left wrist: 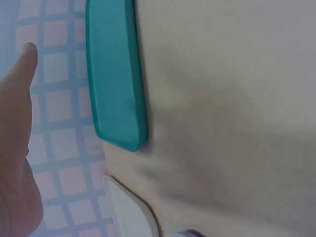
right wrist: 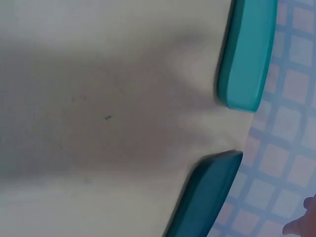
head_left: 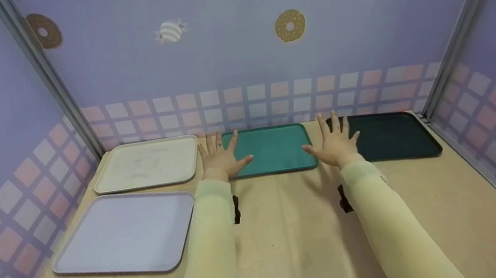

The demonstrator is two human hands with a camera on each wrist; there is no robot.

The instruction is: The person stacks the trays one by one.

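Both hands are held out over the table with fingers spread and nothing in them. The left hand overlaps the left end of a teal tray in the head view, with a cream tray just to its left. My right hand hovers between the teal tray and a dark green tray, overlapping the dark one's left end. In the left wrist view the thumb stands out straight, above the tabletop. Only a bit of the right hand's fingers shows in the right wrist view.
A pale lilac tray lies in front of the cream one at the left. The wooden table is bounded by purple walls with a checked band, donut prints and metal corner posts.
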